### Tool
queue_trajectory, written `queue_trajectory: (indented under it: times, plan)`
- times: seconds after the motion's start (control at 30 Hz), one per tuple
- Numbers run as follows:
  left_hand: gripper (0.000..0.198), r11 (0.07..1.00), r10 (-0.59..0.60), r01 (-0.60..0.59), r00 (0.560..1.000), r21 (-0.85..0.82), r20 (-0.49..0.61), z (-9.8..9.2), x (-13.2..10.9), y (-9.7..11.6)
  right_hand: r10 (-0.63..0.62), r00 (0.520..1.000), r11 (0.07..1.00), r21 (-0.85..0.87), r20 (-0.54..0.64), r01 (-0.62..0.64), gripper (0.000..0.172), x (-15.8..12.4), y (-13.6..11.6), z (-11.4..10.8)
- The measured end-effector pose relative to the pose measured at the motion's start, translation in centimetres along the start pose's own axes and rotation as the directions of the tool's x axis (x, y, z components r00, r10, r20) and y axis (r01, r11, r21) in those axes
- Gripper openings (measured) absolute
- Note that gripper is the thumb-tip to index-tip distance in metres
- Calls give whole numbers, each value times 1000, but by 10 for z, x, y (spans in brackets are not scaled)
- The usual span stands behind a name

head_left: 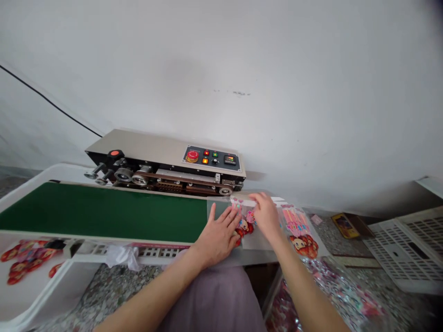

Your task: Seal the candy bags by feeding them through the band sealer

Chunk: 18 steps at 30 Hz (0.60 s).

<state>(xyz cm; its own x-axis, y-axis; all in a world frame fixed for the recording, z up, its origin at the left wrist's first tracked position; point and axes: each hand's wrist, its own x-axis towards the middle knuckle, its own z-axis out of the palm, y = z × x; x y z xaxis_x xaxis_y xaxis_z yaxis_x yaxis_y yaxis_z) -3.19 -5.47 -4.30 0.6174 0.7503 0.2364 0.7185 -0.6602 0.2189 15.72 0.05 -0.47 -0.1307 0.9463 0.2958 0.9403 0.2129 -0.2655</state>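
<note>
My left hand (218, 237) lies flat with its fingers spread on a clear plastic bag (249, 237) holding a printed pink and red cartoon item. The bag rests at the right end of the green conveyor belt (114, 212). My right hand (266, 213) pinches the bag's upper edge, just right of the sealing machine (166, 150). Another bagged item (300, 230) with a red-haired cartoon figure lies to the right of my right hand.
White tub (41, 295) with red cartoon pieces at lower left. Large clear bag of shiny packets (346, 286) at lower right. White plastic crate (408, 249) at far right. Black cable (48, 99) along the wall at left.
</note>
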Motion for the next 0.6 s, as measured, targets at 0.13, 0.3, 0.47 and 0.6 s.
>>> queue_trajectory:
  times: [0.13,0.3,0.47,0.6]
  plan:
    - [59,997,-40,41,999,59,-32,6,6,3,35,998,988,-151,-52,-42,32,-33,-7,5]
    - [58,986,-110,117,992,115,-66,9,7,1,-38,997,977,-212,-69,22,34,-54,-9,17]
    - [57,983,-126,136,989,127,-80,3,-2,-11,-129,992,991,-37,-14,128,43,-46,4,13]
    - [54,966,-189,202,978,162,-92,-12,-21,-30,-251,966,963,120,61,243,54,-48,-9,10]
